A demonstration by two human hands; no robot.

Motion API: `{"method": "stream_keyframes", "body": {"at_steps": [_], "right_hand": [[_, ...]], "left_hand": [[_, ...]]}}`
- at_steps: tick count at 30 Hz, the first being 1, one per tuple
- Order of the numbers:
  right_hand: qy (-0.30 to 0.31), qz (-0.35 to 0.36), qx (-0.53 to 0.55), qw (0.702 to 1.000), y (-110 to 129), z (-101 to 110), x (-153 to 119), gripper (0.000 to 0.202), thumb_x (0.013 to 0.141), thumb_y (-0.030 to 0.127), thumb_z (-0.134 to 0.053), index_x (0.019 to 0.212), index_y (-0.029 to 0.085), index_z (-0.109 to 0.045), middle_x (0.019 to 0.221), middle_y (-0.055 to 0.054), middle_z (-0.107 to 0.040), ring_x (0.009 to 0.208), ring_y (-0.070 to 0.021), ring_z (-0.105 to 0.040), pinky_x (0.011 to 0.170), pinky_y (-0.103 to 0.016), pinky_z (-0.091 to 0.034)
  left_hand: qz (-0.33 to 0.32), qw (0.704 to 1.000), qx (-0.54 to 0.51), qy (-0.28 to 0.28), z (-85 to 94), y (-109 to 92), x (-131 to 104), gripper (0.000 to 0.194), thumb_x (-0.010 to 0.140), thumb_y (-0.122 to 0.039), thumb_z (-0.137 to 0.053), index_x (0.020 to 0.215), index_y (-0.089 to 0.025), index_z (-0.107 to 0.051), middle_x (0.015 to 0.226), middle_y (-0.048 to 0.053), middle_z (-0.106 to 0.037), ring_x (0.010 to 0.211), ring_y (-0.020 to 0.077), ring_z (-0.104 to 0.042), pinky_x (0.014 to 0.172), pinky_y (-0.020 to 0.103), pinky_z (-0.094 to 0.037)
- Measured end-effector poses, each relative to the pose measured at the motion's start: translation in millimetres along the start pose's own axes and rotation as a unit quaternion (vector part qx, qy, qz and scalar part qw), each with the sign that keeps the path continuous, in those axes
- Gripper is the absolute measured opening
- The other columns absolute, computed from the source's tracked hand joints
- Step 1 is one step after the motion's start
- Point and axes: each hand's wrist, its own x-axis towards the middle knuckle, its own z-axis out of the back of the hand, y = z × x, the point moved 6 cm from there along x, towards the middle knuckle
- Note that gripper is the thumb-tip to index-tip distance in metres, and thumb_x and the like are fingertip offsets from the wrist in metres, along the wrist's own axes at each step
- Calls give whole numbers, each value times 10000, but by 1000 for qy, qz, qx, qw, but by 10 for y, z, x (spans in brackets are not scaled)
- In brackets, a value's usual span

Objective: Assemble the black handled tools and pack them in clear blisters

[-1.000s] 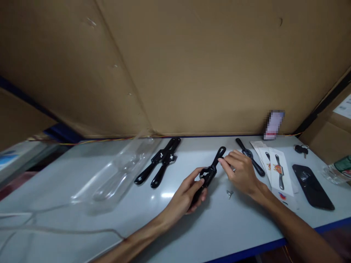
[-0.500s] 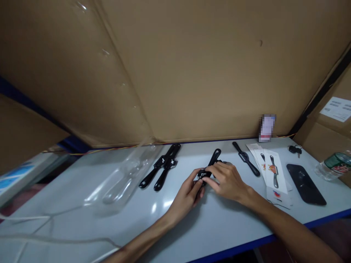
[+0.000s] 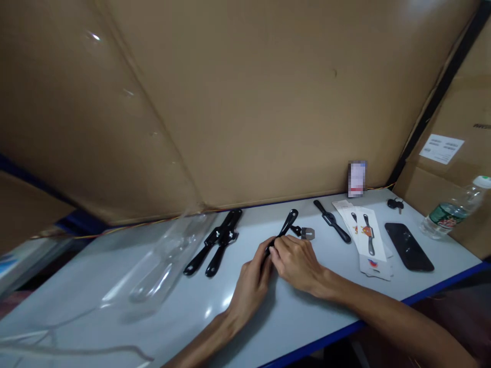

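Both hands are on a black spokeshave (image 3: 288, 223), held at a slant over the table. My left hand (image 3: 251, 278) is wrapped round its lower part, and my right hand (image 3: 296, 259) is closed over its middle, hiding most of the body. Just beyond my right knuckles lie a notched metal blade (image 3: 308, 233) and a small black piece (image 3: 296, 230). To the left, two black spokeshaves (image 3: 223, 246) rest side by side. Another black spokeshave (image 3: 332, 221) lies to the right, beyond my right hand.
Clear plastic packaging (image 3: 164, 266) covers the left part of the table. On the right are printed cards (image 3: 371, 248), a dark phone (image 3: 408, 246), keys (image 3: 395, 204) and a water bottle (image 3: 447, 217). Another phone (image 3: 356, 179) leans against the cardboard wall (image 3: 245, 112) behind.
My hands have closed in over the spokeshave's middle, covering its metal fitting. The blade and small black piece beyond my right hand now show more fully. The camera view has turned slightly right.
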Motion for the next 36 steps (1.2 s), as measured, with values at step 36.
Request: {"method": "stream_keyframes", "body": {"at_steps": [36], "right_hand": [[171,-292,-163,927,-1824,597,45,220,904,255,-590,1044,164,-733,1073,-161,-732,1044,-289,-668,769,-315,-422]], "left_hand": [[66,939,331,-72,643,463,487,528,873,-420,-496,1316,-148,-591,915,129,-749,868,341,-699,728,365,-473]]}}
